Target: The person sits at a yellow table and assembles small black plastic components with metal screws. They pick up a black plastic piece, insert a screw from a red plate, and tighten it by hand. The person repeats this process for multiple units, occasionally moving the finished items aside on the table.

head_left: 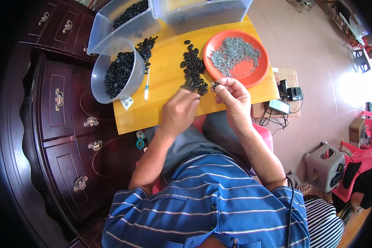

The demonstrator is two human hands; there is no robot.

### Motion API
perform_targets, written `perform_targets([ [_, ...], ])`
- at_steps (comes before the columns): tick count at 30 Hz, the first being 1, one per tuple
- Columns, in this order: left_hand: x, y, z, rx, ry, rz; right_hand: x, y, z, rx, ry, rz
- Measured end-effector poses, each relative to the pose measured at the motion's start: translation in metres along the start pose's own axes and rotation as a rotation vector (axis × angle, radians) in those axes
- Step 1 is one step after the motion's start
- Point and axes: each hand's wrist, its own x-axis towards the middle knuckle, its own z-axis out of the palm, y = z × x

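Over the front edge of the yellow table (165, 53), my left hand (178, 110) is closed in a pinch; a dark bit shows at its fingertips, too small to name. My right hand (235, 101) pinches a small black plastic piece (215, 86) with a thin silvery pin at it, between thumb and fingers. Just beyond both hands lies a loose pile of black oval pieces (192, 68). To its right, an orange-red round tray (255, 75) holds a heap of small grey metal pins (235, 51), close past my right fingertips.
At the left stands a clear round tub (96, 78) of black pieces, beside a white pen-like stick (147, 84) and more black parts (145, 47). Clear plastic bins (99, 35) line the back. Right of the table, a small black device (294, 94) and cables rest on cardboard. Dark drawers (58, 103) flank the left.
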Motion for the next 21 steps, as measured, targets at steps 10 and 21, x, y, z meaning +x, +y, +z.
perform_targets([
  [10, -0.007, 0.019, -0.006, -0.795, 0.137, -0.426, -0.005, 0.002, 0.005, -0.008, -0.067, 0.059],
  [21, -0.007, 0.023, -0.005, -0.841, 0.120, -0.422, -0.008, 0.004, 0.007, -0.057, -0.088, 0.122],
])
